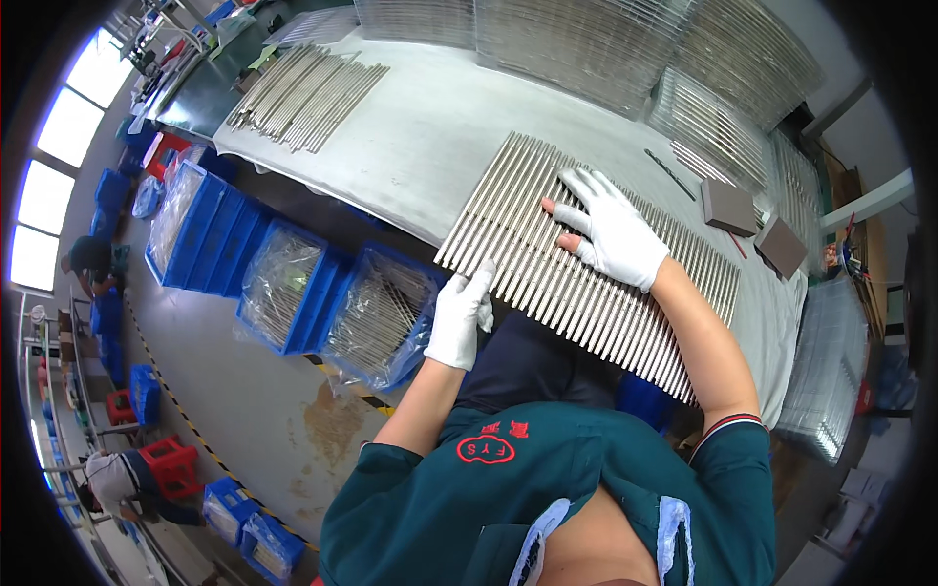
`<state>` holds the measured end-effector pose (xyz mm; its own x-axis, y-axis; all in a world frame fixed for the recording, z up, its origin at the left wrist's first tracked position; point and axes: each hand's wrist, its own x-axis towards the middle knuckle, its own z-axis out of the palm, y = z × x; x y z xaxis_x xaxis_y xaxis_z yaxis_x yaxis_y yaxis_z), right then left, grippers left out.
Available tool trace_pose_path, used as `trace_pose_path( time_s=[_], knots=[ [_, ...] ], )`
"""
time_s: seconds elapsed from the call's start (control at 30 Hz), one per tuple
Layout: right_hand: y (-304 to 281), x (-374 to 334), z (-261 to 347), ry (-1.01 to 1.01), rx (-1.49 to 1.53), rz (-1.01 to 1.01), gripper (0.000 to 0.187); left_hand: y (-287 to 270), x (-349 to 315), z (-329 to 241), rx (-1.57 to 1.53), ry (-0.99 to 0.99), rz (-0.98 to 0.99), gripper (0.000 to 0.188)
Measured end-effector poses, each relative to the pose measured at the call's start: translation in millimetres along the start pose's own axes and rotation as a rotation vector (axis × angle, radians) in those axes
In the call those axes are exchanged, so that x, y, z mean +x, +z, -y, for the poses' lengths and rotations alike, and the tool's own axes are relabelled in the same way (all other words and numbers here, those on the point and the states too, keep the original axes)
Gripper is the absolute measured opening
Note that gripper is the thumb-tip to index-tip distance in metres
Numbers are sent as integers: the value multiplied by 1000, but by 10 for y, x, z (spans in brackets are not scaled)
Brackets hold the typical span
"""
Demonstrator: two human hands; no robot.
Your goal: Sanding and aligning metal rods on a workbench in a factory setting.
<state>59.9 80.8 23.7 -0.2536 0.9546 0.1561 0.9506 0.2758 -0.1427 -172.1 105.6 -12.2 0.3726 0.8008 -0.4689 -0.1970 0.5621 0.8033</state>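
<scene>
A wide row of slim silvery metal rods lies side by side on the white-covered table, their near ends over its front edge. My right hand, in a white glove with bare thumb and index tips, rests on the row, fingers spread and palm down. At the row's near left corner, my left hand, also gloved, has its fingers bent together beside the rod ends. Whether a rod is in its grasp is hidden. To the far left of the table lies a looser pile of similar rods.
Clear plastic trays filled with rods are stacked along the back. A dark drill bit and two grey-brown blocks lie to the right. Blue crates with bagged rods stand left of the table. Two people work farther left.
</scene>
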Motion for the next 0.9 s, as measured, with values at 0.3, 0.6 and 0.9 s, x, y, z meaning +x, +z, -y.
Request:
trace_pose_path(
  time_s=[0.3, 0.6, 0.9],
  knots=[
    [-26, 7, 16, 12, 4, 20, 58, -12, -49, -14, -51, -53, 14, 21],
    [-80, 131, 60, -42, 14, -34, 51, -53, 44, 15, 28, 98, 10, 30],
    [149, 873, 174, -161, 12, -126, 48, -97, 50, 5, 52, 17, -34, 23]
  ],
)
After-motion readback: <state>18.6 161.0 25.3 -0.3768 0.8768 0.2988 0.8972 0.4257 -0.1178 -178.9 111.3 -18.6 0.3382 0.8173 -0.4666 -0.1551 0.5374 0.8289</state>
